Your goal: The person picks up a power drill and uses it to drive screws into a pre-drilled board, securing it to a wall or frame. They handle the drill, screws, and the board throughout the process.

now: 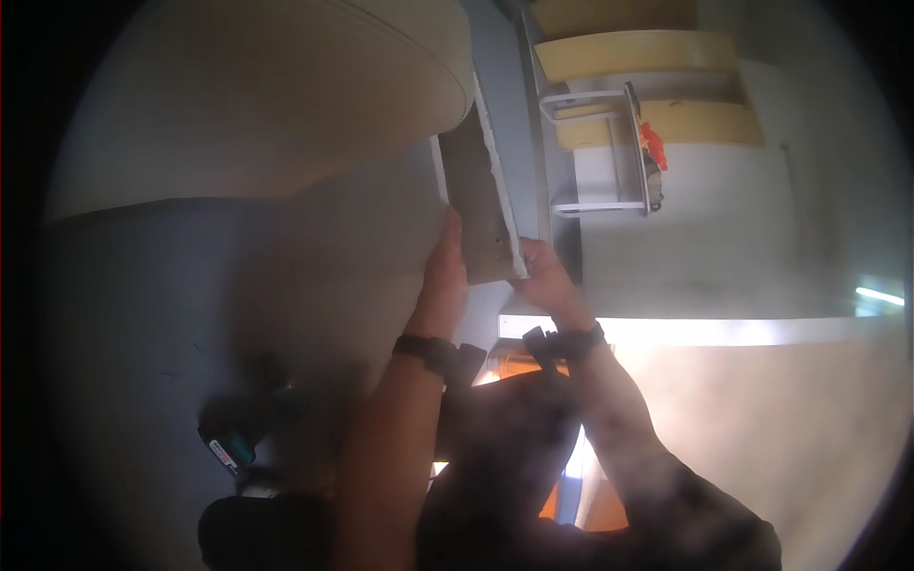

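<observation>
A long flat brown-grey board (479, 195) with rough white edges stretches away from me, its far end passing behind a large beige padded piece (286, 86) with a stitched seam. My left hand (446, 281) grips the board's left edge near its close end, thumb laid along the side. On the opposite edge, my right hand (547, 281) pinches the close corner; its fingertips are partly hidden behind the board. Both wrists wear dark straps with small blocks on them.
A cordless power tool (228, 445) with a dark battery lies at lower left. At upper right stands a white tubular frame (614, 152) with an orange item (653, 146), beside pale yellow boards (647, 52). A white ledge (685, 331) crosses the right side. The picture is hazy.
</observation>
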A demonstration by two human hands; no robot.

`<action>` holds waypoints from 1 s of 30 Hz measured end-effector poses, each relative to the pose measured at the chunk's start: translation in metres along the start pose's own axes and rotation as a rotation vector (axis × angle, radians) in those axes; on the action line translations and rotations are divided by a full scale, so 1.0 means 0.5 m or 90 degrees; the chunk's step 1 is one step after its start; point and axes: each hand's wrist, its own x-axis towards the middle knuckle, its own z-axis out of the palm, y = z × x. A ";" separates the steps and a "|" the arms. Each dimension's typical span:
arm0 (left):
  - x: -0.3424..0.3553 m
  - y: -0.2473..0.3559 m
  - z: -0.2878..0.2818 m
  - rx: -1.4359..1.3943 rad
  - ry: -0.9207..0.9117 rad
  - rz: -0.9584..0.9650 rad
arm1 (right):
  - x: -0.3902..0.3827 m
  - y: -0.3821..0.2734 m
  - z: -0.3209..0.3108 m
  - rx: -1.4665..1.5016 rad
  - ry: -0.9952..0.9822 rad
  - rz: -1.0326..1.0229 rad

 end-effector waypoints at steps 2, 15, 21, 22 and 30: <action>0.002 -0.001 0.013 0.015 -0.014 -0.003 | -0.003 -0.008 -0.018 -0.019 -0.011 0.002; -0.007 0.016 0.025 0.152 -0.040 0.008 | -0.006 -0.035 -0.022 0.046 -0.072 -0.011; -0.006 0.017 0.038 0.147 -0.026 -0.012 | -0.007 -0.025 -0.022 0.100 -0.065 -0.019; -0.006 0.017 0.037 0.149 -0.025 -0.013 | -0.006 -0.022 -0.019 0.110 -0.073 -0.017; 0.015 -0.001 0.028 0.175 -0.015 0.028 | 0.001 -0.016 -0.023 0.061 -0.059 -0.011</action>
